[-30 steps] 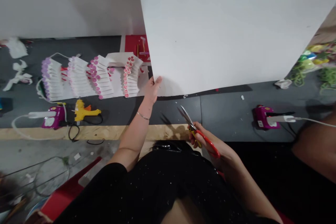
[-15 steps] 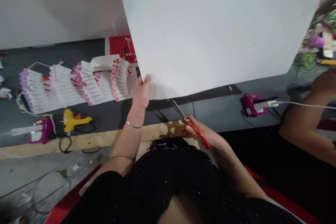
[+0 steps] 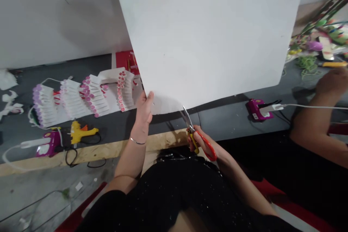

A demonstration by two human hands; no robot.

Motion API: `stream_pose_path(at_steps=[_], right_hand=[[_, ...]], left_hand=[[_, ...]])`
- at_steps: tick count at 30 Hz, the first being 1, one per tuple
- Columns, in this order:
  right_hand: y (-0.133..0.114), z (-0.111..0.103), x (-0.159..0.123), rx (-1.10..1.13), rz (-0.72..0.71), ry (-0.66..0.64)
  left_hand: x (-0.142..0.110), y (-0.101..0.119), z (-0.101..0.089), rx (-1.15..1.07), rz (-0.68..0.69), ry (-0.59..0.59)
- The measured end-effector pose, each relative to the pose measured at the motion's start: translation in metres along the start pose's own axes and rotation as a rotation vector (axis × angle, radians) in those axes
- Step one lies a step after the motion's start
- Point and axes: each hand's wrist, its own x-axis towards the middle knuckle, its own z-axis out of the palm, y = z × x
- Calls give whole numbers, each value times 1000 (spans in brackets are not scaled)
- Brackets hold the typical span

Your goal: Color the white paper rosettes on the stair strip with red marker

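A large white sheet (image 3: 206, 40), like thin board or stiff paper, stands tilted up in front of me and fills the upper middle. My left hand (image 3: 144, 108) grips its lower left corner, with the thumb on the near face and the fingers hidden behind. My right hand (image 3: 202, 139) is closed round a pair of scissors (image 3: 207, 146) with one red and one yellow handle. Their blades are parted, at the sheet's lower edge; how far they reach over the edge I cannot make out.
Fans of white strips with pink and purple tips (image 3: 94, 96) lie on the grey table at left. Nearby are a yellow glue gun (image 3: 81, 132) and a purple power socket (image 3: 49, 144). Another purple socket (image 3: 259, 110) and a co-worker's arm (image 3: 318, 112) are at right.
The scissor blades have opened wider, with the handles spread apart. The sheet's lower edge sits lower in view and its right side has shifted left. My left hand still holds the corner.
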Motion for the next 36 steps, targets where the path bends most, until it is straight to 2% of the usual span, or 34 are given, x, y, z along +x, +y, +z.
stream_pose_path(at_steps=[5,9,12,17,23,28,33,36], right_hand=[[2,8,3,122,-24,26],[12,17,9,270,38,39],[21,21,14,354,75,67],[31,19,10,406,20,85],[36,14,3,477,-114,145],[16,17,26,463,-208,299],[-21,16,75,395,-346,511],[-38,11,99,441,-430,598]], left_hand=[[-5,-1,7,-17,12,75],[-20,-3,15,-32,-1,152],[-36,-7,21,-27,7,133],[-52,-8,29,-40,69,110],[-44,4,39,-83,142,161],[-33,-1,58,-159,168,228],[-33,-13,87,-201,120,137],[-38,-22,104,-261,40,56]])
